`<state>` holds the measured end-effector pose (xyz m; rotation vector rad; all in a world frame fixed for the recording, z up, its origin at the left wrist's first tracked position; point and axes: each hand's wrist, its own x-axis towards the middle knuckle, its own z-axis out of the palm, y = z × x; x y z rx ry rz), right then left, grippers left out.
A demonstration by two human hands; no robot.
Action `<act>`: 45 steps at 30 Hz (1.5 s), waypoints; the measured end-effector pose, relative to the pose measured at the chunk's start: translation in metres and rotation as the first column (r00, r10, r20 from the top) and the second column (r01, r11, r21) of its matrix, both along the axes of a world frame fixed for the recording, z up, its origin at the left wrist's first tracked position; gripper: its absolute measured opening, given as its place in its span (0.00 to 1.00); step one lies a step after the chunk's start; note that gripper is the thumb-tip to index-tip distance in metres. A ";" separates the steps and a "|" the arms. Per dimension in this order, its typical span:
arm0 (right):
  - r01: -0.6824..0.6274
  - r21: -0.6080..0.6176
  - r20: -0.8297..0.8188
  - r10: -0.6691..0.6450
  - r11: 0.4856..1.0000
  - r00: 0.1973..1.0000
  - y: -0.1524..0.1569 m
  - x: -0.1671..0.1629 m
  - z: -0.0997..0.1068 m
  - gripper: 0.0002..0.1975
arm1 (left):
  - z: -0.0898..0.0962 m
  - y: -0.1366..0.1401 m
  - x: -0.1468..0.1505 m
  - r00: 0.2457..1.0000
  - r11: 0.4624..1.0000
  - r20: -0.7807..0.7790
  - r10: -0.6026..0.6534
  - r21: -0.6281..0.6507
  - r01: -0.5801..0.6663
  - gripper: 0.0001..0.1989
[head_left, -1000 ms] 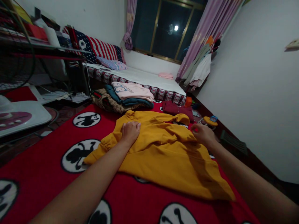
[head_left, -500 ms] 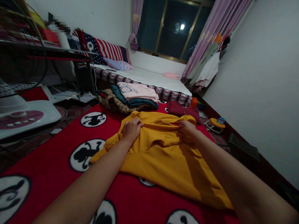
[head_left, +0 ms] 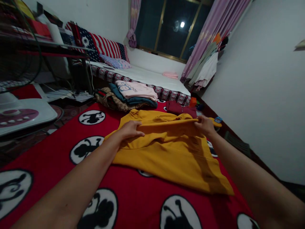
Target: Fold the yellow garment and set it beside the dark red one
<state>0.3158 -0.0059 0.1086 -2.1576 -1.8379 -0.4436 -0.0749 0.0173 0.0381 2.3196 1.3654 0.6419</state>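
Note:
A yellow sweatshirt (head_left: 157, 156) lies spread on a red blanket (head_left: 133, 203) patterned with white circles and black figures. My left hand (head_left: 130, 129) rests on its left part, thumb and fingers apart, the fingertips at the end of a raised fold. At the right, my right hand (head_left: 205, 125) pinches the edge of that fold and holds it lifted and stretched. The sweatshirt's far side is bunched beyond the fold.
Beyond the sweatshirt sit a pile of folded clothes (head_left: 135, 91) and a folded maroon garment (head_left: 179, 109). A bed (head_left: 147, 76) stands under the window. At the left are a fan (head_left: 23, 114) and a desk (head_left: 54, 47); a wall runs along the right.
My right hand has moved right and lifted the cloth into a taut fold. My left hand has shifted slightly left and its fingers have spread. The camera view has turned a little.

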 end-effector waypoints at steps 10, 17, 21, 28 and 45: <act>-0.491 0.056 0.062 0.488 0.869 0.871 -0.139 0.015 0.007 0.05 | 0.033 -0.061 -0.042 0.953 0.927 -0.080 -0.291 0.222 0.302 0.12; -0.546 -0.296 -0.037 0.562 0.783 0.826 -0.191 0.019 -0.052 0.14 | -0.004 -0.074 -0.076 0.885 0.861 -0.290 -0.364 0.258 0.438 0.11; -0.471 -0.375 -0.103 0.469 0.799 0.877 -0.198 0.017 -0.037 0.13 | 0.002 -0.074 -0.082 0.881 0.882 -0.325 -0.345 0.209 0.422 0.12; -0.212 -0.434 -0.278 0.093 0.876 0.956 -0.207 0.028 -0.011 0.19 | 0.027 -0.081 -0.072 0.899 0.922 -0.244 -0.364 0.043 0.385 0.11; -0.079 -0.125 -0.671 -0.025 0.989 0.741 -0.200 0.058 -0.034 0.17 | -0.007 -0.043 0.021 0.982 0.954 -0.007 -0.190 0.234 0.187 0.27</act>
